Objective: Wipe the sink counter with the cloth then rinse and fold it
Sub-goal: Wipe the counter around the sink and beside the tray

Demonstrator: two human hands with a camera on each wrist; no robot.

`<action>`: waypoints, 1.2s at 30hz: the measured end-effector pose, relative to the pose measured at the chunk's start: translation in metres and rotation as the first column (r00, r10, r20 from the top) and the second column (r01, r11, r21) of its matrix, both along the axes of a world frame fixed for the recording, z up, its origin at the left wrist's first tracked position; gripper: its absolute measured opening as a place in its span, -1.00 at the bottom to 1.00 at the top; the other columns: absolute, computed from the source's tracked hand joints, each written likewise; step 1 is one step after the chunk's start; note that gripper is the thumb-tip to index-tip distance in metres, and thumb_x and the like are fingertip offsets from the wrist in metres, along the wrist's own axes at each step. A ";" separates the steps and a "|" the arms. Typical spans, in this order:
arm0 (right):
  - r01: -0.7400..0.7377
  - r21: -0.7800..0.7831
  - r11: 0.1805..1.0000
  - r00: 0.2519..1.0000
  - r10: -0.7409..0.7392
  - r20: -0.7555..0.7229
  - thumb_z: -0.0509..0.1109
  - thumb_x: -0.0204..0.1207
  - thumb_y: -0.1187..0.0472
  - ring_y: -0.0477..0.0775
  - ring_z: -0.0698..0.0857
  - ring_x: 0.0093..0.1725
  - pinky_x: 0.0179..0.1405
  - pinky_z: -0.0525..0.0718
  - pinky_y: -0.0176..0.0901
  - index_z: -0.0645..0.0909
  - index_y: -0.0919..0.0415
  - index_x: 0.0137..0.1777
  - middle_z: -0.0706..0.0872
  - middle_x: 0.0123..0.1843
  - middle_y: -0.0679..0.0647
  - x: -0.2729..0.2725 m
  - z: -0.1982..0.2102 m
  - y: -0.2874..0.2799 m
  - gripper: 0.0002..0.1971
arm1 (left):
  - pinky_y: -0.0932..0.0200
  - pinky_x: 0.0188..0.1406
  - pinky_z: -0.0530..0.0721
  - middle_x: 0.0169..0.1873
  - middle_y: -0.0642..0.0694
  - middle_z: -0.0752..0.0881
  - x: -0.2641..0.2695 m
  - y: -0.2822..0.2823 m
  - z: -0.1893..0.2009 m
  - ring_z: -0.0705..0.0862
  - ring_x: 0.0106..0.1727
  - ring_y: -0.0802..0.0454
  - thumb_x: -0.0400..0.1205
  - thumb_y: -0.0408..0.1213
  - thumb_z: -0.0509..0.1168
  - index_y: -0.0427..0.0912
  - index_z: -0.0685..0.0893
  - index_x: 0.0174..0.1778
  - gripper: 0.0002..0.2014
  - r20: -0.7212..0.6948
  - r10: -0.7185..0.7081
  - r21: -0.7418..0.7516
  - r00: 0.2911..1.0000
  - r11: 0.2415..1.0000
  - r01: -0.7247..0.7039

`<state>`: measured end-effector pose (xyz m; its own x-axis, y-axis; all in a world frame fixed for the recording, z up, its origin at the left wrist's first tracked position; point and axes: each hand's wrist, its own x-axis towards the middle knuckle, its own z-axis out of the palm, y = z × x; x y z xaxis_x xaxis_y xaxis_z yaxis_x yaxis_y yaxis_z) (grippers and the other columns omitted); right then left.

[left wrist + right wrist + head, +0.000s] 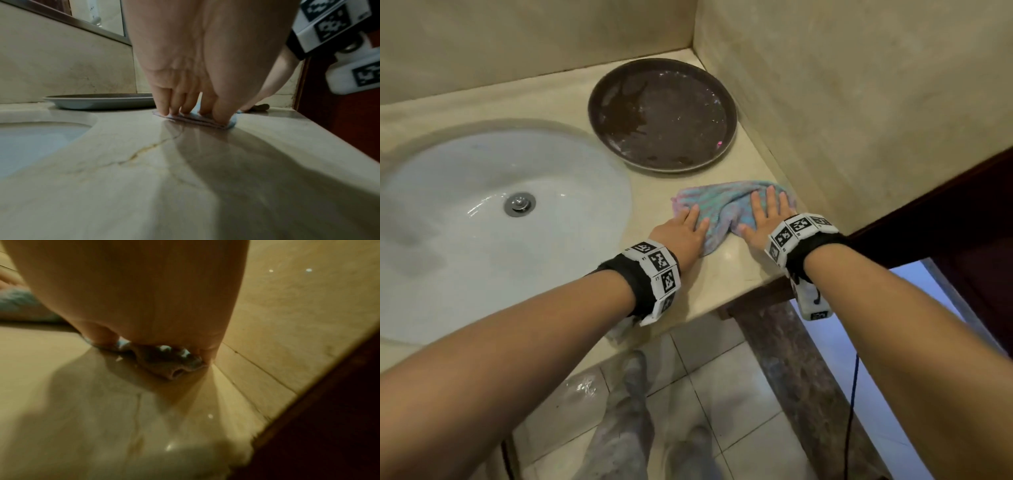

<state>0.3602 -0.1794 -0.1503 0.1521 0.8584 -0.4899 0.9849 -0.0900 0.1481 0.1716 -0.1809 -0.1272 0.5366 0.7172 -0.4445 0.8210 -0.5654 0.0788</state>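
A pink and teal cloth (pixel 726 209) lies bunched on the beige stone counter (pixel 736 267), right of the white sink (pixel 465 219). My left hand (pixel 688 229) lies flat on the cloth's left part with straight fingers. My right hand (pixel 768 216) presses flat on its right part, close to the side wall. In the left wrist view the left fingers (pixel 164 104) press the cloth's edge (pixel 205 122) onto the counter (pixel 144 170). In the right wrist view a rumpled fold of cloth (pixel 164 363) shows under the right hand (pixel 144 296).
A dark round plate (pixel 662 113), smeared and wet, sits behind the cloth near the back corner. The side wall (pixel 859 120) stands right of the cloth. A drain plug (pixel 519 203) is in the sink. The counter's front edge runs just behind my wrists, with tiled floor (pixel 722 394) below.
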 end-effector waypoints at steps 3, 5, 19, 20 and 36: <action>0.014 -0.010 1.000 1.000 -0.015 -0.012 -0.07 0.65 -0.18 0.32 -0.24 0.67 0.64 -0.25 0.16 -0.31 0.12 0.66 -0.32 0.68 0.24 0.007 0.001 -0.028 -0.26 | -0.10 0.49 0.34 0.65 -0.28 -0.13 0.003 -0.019 -0.002 -0.07 0.69 -0.16 0.78 -0.24 -0.11 -0.20 -0.10 0.65 -0.48 -0.017 0.004 -0.011 1.000 1.000 -0.004; 0.030 -0.018 0.999 0.999 -0.031 -0.035 -0.08 0.66 -0.18 0.31 -0.26 0.67 0.63 -0.27 0.16 -0.31 0.11 0.66 -0.33 0.68 0.22 0.008 0.002 -0.044 -0.28 | -0.11 0.46 0.39 0.66 -0.26 -0.14 0.006 -0.031 -0.005 -0.08 0.69 -0.14 0.78 -0.25 -0.09 -0.19 -0.11 0.65 -0.47 -0.017 0.018 -0.009 1.000 1.000 -0.018; -0.020 -0.037 0.999 1.000 0.020 0.018 -0.08 0.68 -0.14 0.36 -0.23 0.67 0.63 -0.26 0.21 -0.33 0.16 0.65 -0.32 0.68 0.27 0.005 0.001 -0.082 -0.28 | -0.07 0.42 0.44 0.67 -0.20 -0.10 0.007 -0.081 -0.005 -0.01 0.69 -0.08 0.76 -0.23 -0.05 -0.13 -0.07 0.65 -0.46 -0.029 0.046 0.050 0.999 0.998 -0.045; -0.018 -0.051 0.999 1.000 0.019 0.018 -0.06 0.68 -0.13 0.37 -0.22 0.67 0.64 -0.23 0.22 -0.32 0.18 0.66 -0.31 0.68 0.27 0.003 0.004 -0.080 -0.28 | -0.09 0.39 0.47 0.67 -0.18 -0.07 0.007 -0.082 -0.003 0.04 0.68 -0.08 0.76 -0.23 -0.03 -0.12 -0.03 0.65 -0.47 -0.037 0.053 0.041 0.998 0.998 -0.051; -0.335 0.028 0.942 0.941 0.336 -0.043 0.36 0.49 0.30 0.29 0.67 0.20 0.11 0.63 -0.01 0.61 0.21 0.27 0.70 0.21 0.25 -0.070 0.061 -0.036 -0.67 | 0.07 0.14 0.58 0.26 -0.15 0.63 -0.082 -0.059 0.030 0.61 0.27 -0.14 0.64 -0.38 0.11 -0.10 0.61 0.29 -0.66 0.110 0.107 0.140 0.988 0.983 -0.122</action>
<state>0.2906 -0.2158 -0.0896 -0.1686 0.8654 -0.4719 0.9643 0.2441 0.1031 0.0900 -0.2396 -0.0967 0.4845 0.8294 -0.2780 0.8728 -0.4800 0.0888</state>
